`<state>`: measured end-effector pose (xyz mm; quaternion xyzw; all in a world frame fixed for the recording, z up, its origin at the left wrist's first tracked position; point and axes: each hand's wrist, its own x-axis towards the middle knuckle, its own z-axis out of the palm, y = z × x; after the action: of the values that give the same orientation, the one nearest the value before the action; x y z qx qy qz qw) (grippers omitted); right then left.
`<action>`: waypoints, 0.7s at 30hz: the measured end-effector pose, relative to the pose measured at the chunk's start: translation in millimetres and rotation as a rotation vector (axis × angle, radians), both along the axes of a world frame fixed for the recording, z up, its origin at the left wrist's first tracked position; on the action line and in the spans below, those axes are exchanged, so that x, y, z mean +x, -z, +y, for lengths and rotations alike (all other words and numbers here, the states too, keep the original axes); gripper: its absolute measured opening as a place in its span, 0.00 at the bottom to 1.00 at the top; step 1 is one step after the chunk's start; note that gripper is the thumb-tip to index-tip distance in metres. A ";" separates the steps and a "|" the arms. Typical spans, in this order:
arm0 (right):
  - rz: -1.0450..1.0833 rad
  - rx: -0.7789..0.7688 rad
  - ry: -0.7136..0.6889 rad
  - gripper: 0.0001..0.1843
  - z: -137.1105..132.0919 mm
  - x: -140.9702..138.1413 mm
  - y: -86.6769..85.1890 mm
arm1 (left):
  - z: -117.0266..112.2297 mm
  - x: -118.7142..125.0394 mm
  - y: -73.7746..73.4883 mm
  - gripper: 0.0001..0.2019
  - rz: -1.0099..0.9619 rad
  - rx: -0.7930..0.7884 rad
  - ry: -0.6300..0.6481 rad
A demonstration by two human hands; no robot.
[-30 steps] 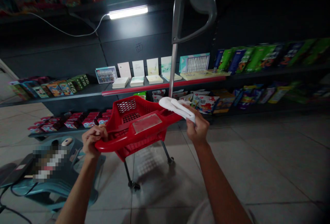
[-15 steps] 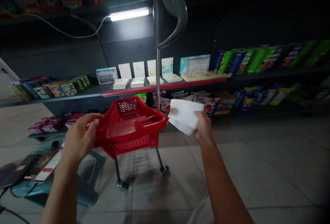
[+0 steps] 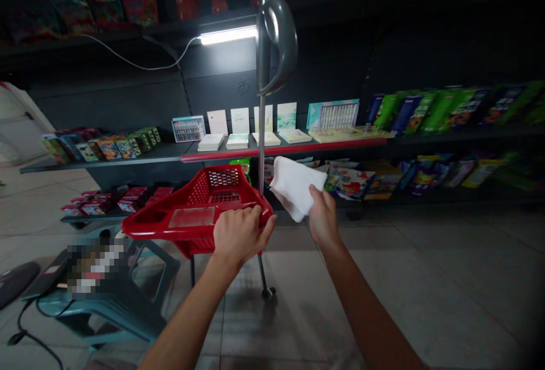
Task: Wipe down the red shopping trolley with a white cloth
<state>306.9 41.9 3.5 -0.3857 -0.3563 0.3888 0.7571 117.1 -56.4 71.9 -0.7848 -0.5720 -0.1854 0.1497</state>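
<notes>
**Stool** (image 3: 114,319): low, teal plastic with open legs, down to the left of the left hand. A blurred item, too obscured to identify, lies on top.

**Cable** (image 3: 26,330): thin and black, looping across the floor tiles left of the stool.

**Boxes** (image 3: 102,148): small, glossy and multicoloured, in a row on a dark shelf well beyond the left hand. **Red boxes** (image 3: 128,204) sit on a lower shelf just below them.

**Left hand** (image 3: 242,236): closed, fingers curled over the far side of the basket, gripping the rim.

**Basket** (image 3: 145,227): red moulded plastic with lattice walls and a smooth, glossy rim, held tilted directly under the left hand. A clear **label panel** (image 3: 191,217) is set in its near side. A slim metal **pole** (image 3: 260,148) rises beside it to a grey looped **handle** (image 3: 276,46). One **caster** (image 3: 267,293) shows on the tiles below.

**Cloth** (image 3: 296,187): white, thick and soft, loosely folded, with rumpled edges. It is raised just beside the basket's corner; contact between them cannot be told.

**Right hand** (image 3: 323,217): narrowly closed, thumb and fingers pinching the lower part of the cloth, just right of the left hand.

**Packets** (image 3: 443,112): mostly green and blue, glossy, standing on a shelf far right of the right hand. **Snack bags** (image 3: 351,183) fill the shelf beneath, behind the right hand.
</notes>
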 end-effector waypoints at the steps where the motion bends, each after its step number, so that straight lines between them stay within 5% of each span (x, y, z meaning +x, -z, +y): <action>1: 0.028 0.037 -0.024 0.25 -0.2 -6.4 -12.4 | -4.7 -4.3 -1.5 0.24 0.010 0.002 0.001; 7: 0.114 0.280 -0.399 0.26 -14.2 -54.1 -108.6 | -27.5 -22.5 -2.5 0.22 -0.001 0.039 0.054; 10: 0.069 0.369 -0.542 0.34 -23.1 -61.1 -137.0 | -30.7 -26.9 1.4 0.21 -0.014 0.076 0.116; 21: -0.216 0.420 -0.498 0.23 -17.0 -56.8 -130.7 | -20.7 -44.3 6.1 0.19 -0.025 0.205 0.279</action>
<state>250.1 24.8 134.2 -0.1614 -0.5899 0.4368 0.6597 72.8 -77.0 65.8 -0.8348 -0.4375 -0.2714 0.1950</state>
